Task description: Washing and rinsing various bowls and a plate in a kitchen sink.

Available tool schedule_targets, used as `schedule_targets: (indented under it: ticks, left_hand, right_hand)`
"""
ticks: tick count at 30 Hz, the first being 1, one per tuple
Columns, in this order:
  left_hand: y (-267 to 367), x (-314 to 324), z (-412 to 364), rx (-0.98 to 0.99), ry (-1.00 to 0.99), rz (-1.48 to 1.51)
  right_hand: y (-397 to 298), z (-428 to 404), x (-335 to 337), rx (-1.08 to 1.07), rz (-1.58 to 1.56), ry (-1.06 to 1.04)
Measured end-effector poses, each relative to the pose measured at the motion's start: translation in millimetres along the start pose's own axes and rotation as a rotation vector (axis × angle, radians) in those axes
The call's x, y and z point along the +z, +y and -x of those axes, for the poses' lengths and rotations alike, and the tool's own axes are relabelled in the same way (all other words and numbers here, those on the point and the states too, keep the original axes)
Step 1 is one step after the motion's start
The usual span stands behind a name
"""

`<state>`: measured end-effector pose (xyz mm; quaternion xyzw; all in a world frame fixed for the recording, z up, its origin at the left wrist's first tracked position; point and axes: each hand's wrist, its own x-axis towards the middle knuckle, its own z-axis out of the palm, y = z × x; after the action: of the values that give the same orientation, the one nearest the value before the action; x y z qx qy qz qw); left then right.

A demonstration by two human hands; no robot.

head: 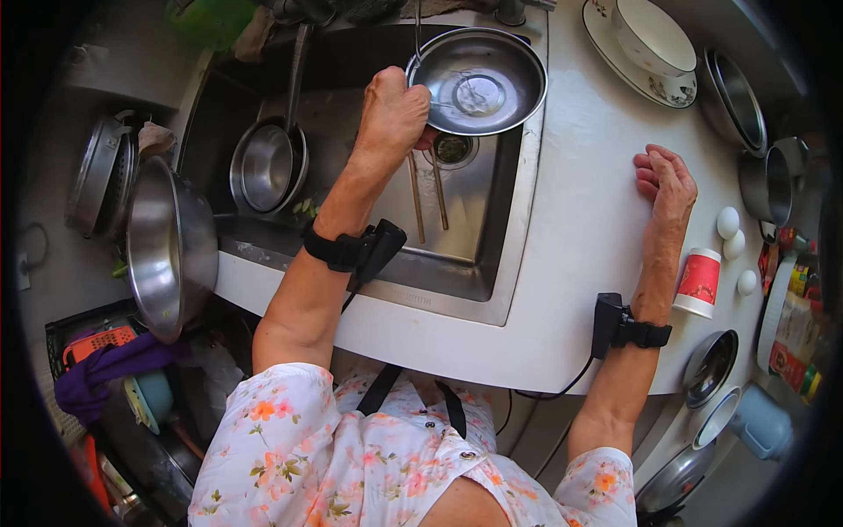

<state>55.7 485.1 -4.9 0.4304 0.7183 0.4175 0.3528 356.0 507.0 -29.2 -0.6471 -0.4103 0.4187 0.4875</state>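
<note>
My left hand (393, 109) grips the rim of a shallow stainless steel bowl (487, 85) over the back right of the sink (421, 296). A thin stream of water falls at the bowl's left edge, and some water lies inside it. A pair of chopsticks (417, 197) slants down from under my left hand towards the sink floor; whether the fingers hold them is hidden. The drain (453, 148) shows just below the bowl. My right hand (666, 174) is over the white countertop (579, 263), fingers loosely curled and apart from any object.
A steel ladle (267, 168) rests in a bowl in the sink's left part. A large steel basin (155, 250) leans at the left. Right of my right arm are a red paper cup (698, 283) and several eggs (728, 222). A white bowl (655, 36) sits on a plate (678, 92) behind.
</note>
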Motion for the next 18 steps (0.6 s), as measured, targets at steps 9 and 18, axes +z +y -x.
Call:
schedule_targets:
  ticks: [9, 18]
  left_hand:
    - [0.2, -16.7, -7.4, 0.012, -0.042, -0.077]
    - [-23.5, -30.7, -25.1, 0.040, -0.066, -0.120]
  right_hand:
    - [-20.5, 76.5, 134.0, 0.179, -0.453, -0.535]
    - [8.9, 70.9, 179.8, 0.358, -0.872, -0.649]
